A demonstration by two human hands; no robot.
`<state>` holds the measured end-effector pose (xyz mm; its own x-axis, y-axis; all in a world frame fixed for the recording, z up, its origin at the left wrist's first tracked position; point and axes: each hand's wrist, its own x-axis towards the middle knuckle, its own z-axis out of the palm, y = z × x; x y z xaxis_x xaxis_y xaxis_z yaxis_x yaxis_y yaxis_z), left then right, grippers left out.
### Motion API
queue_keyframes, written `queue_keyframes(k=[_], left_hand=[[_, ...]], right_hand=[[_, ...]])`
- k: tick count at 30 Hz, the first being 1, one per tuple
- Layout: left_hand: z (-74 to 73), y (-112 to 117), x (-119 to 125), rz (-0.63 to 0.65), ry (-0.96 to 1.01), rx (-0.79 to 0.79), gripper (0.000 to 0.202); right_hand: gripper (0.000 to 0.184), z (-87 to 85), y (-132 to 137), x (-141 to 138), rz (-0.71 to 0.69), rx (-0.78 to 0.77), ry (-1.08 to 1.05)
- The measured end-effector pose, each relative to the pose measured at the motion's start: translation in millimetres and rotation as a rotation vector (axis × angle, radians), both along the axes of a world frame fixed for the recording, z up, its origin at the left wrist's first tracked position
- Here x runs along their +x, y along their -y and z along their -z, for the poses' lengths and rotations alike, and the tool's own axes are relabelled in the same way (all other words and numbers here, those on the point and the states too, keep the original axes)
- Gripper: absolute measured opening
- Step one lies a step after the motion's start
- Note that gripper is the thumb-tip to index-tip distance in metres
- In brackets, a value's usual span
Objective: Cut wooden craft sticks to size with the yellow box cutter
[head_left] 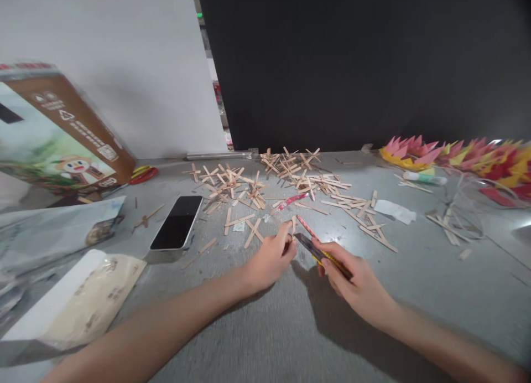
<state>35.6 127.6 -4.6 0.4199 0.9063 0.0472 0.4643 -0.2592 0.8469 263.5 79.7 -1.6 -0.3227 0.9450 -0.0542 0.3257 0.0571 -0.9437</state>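
Observation:
My left hand (271, 258) pinches a short wooden craft stick (293, 225) against the grey table (257, 322). My right hand (357, 283) grips a dark and yellow utility knife (321, 253), its tip pointing up-left at the stick. A thin red stick or straw (307, 227) lies right beside the knife tip. Behind both hands, many wooden sticks glued into crosses (232, 186) are scattered over the table, with a second pile (290, 162) farther back.
A black phone (177, 222) lies left of my hands. A brown cardboard box (58, 134) and plastic bags (53, 228) fill the left side. Red and yellow paper flowers (456, 156) and a glue tube (423, 177) sit at the right. A dark wall stands behind.

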Motion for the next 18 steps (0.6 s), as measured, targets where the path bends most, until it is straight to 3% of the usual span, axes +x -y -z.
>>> queue_keyframes(k=[5, 18], left_hand=[[1.0, 1, 0, -0.013, -0.005, 0.03, 0.038], [2.6, 3, 0, -0.033, 0.031, 0.085, 0.045]], right_hand=[[0.044, -4.1, -3, -4, -0.005, -0.271, -0.33], [0.038, -7.7, -12, 2, 0.092, -0.726, -0.759]])
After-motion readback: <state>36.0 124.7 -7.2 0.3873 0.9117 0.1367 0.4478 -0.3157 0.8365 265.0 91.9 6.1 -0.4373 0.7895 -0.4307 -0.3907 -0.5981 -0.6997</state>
